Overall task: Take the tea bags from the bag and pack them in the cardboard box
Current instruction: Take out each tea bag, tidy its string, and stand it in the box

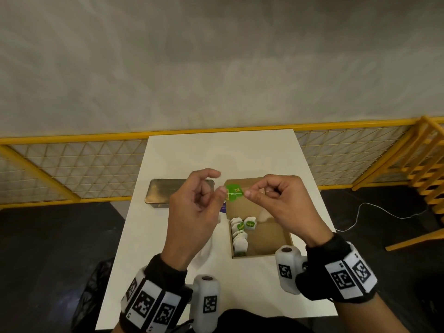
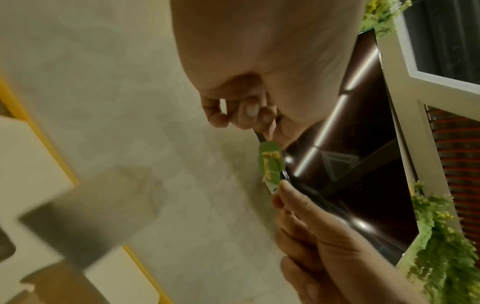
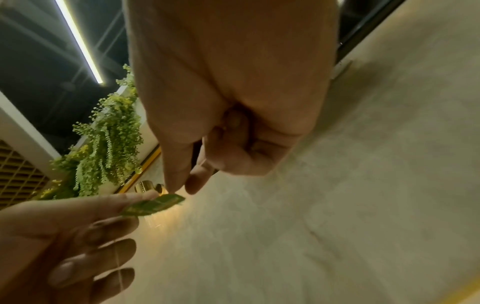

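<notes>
We pinch a green tea-bag tag (image 1: 233, 193) between left hand (image 1: 192, 210) and right hand (image 1: 280, 207) above the cardboard box (image 1: 264, 236), lowering it in next.

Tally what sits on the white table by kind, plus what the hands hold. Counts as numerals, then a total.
Cardboard box: 1
Metal tin: 1
Tea bags in the box: about 6; the row overlaps, so the count is rough
Green tea bag tag, pinched between the left hand and right hand: 1
White plastic bag, partly hidden behind the left hand: 1
Total: about 10
</notes>
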Tool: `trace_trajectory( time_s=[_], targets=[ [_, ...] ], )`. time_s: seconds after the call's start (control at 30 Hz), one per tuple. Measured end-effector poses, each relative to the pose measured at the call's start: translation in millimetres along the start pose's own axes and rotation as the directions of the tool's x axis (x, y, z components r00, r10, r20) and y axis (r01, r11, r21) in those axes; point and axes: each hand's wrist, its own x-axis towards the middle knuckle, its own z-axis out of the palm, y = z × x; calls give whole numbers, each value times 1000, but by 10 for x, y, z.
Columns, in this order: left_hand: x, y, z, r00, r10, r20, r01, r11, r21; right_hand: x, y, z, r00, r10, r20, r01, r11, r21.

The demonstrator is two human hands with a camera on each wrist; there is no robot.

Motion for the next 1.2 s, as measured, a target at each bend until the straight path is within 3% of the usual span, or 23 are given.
trace_trajectory(
  time_s=[0.13,0.3,0.5,0.67,0.77,0.87,1.03,1.2],
  targets=[
    [14,-94,-40,985,-54,163,28,987,158,-11,-51,-34,1000,-1,-7,1,998,58],
    [-47,-72,-50,968,-64,242,23,986,167,-21,-116,-9,999,18,-29,-13,987,162],
    [-47,-133,-17,975,-16,222,-20,987,159,-34,-70,-65,999,-43,14,40,985,169],
    [-27,-147,-8,992,-36,121,23,994,108,-20,6,-112,989,2,150,0,1000,-8],
    [11,-109,-13,992,-90,91,94,995,-31,-11,29,-99,971,76,228,-52,993,-109],
    [40,-106,-43,986,-149,81,160,974,-159,3,61,-93,982,48,185,-39,998,-54],
    [48,-370,-88,971,-188,148,178,981,76,20,93,-211,992,26,127,-36,997,73],
    [-103,-915,17,872,-399,285,277,880,385,38,296,-136,981,105,164,-136,973,187]
  ],
)
